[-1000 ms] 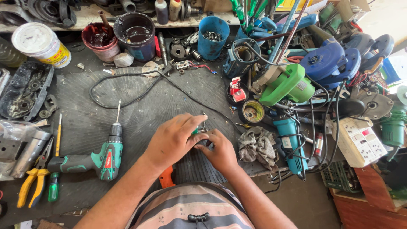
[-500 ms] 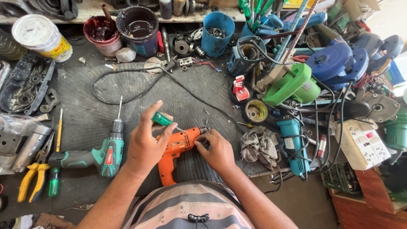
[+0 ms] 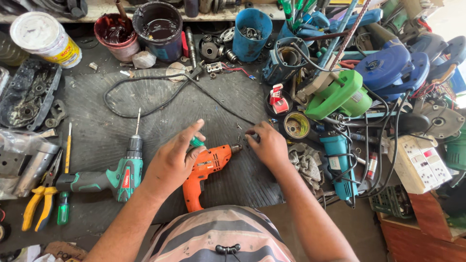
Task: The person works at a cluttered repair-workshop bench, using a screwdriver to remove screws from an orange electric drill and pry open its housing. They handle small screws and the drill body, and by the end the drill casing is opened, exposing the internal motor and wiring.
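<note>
An orange corded drill (image 3: pixel 204 173) lies on the dark rubber mat (image 3: pixel 97 140), chuck pointing right. My left hand (image 3: pixel 172 162) rests over the drill's body and holds a small green-handled tool (image 3: pixel 196 142) between the fingers. My right hand (image 3: pixel 267 144) is just right of the chuck, fingertips pinched on something small on the mat; I cannot tell what it is. The drill's black cord (image 3: pixel 145 97) loops across the mat toward the back.
A green cordless drill (image 3: pixel 114 177) lies left of my left hand, with yellow pliers (image 3: pixel 39 201) and screwdrivers beyond. Paint tins and a blue cup (image 3: pixel 250 34) line the back. Green and blue power tools (image 3: pixel 340 94), tape rolls, a rag and a white socket strip (image 3: pixel 420 162) crowd the right.
My left hand has lifted off the drill, showing its orange body. My right hand has moved right, away from the drill's rear to the mat beside the chuck.
</note>
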